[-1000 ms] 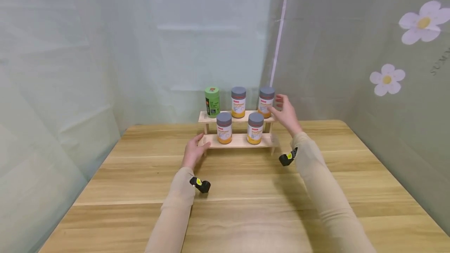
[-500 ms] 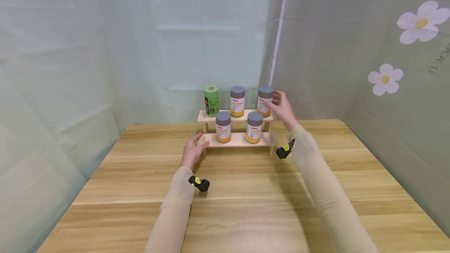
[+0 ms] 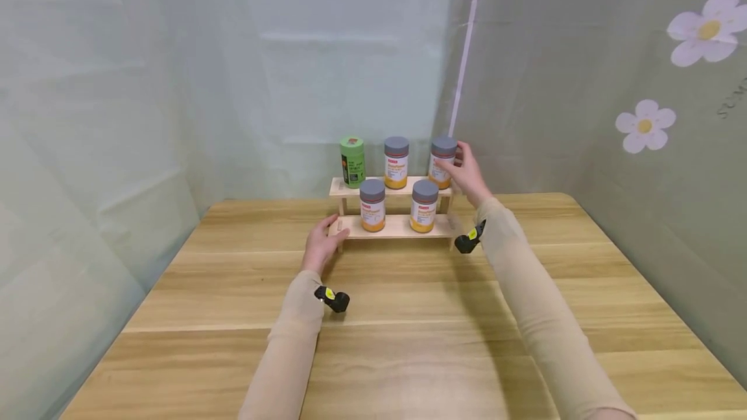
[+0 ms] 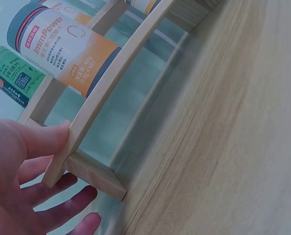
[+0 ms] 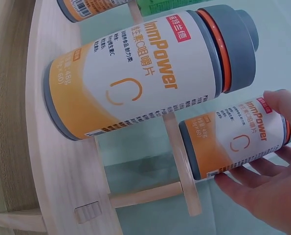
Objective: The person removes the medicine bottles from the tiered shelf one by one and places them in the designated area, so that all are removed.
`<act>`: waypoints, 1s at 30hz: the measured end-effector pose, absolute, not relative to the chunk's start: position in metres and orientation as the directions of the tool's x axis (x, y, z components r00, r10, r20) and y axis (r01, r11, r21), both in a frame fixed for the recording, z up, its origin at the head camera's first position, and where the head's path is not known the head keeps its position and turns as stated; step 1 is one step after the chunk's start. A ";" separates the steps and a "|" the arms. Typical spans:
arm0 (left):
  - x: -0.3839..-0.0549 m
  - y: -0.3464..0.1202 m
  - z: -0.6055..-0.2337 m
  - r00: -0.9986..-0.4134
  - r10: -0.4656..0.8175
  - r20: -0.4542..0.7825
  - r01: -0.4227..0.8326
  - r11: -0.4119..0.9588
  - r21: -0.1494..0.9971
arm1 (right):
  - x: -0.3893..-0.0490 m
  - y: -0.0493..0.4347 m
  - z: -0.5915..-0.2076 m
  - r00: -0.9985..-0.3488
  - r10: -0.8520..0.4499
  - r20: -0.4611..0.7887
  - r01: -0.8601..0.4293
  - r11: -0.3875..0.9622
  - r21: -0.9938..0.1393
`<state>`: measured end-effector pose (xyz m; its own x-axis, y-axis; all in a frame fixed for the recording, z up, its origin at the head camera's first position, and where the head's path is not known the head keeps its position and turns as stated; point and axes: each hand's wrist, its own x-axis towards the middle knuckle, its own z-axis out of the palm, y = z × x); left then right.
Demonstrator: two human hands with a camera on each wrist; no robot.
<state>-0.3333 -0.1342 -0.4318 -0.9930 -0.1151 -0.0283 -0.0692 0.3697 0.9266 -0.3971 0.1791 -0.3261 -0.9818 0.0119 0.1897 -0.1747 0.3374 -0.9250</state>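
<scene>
A two-tier wooden display rack [image 3: 397,226] holds several upright supplement bottles. My right hand [image 3: 470,177] holds the grey-capped, white-and-orange vitamin C tablet bottle [image 5: 233,139] at the right end of the upper tier. In the right wrist view, the thumb lies across its label near the cap and the fingers pass behind it. My left hand [image 3: 320,243] grips the left end of the lower shelf. In the left wrist view, the thumb presses the shelf edge [image 4: 86,115] while the fingers reach past its other side, their contact partly hidden.
Beside the held bottle stand a matching bottle [image 3: 396,164] and a green bottle [image 3: 353,163] on the upper tier. Two more matching bottles, left [image 3: 372,206] and right [image 3: 424,207], occupy the lower tier. A pale curtain [image 3: 350,50] hangs behind the wooden table [image 3: 373,342].
My right hand has moved left and closed around the upper right bottle, its thumb coming onto the label. The left hand stays at the shelf end. The head view has tilted slightly.
</scene>
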 end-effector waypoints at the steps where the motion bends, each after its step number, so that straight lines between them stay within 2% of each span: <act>1: -0.334 -0.134 -0.432 -0.993 -0.115 -0.028 -0.069 0.369 0.927 | -0.397 0.179 -0.326 -0.981 0.008 0.192 -0.178 0.338 -0.924; 10: -0.334 -0.133 -0.434 -0.993 -0.112 -0.032 -0.071 0.366 0.928 | -0.399 0.180 -0.327 -0.981 0.023 0.191 -0.173 0.337 -0.926; 30: -0.337 -0.135 -0.434 -0.993 -0.112 -0.041 -0.080 0.367 0.927 | -0.387 0.185 -0.313 -0.963 0.106 0.247 -0.181 0.425 -0.887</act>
<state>-0.3366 -0.1348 -0.4335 -0.9928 -0.1124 -0.0411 -0.0798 0.3668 0.9269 -0.3875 0.1849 -0.3131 -0.9632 0.1056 0.2471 -0.1809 0.4252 -0.8868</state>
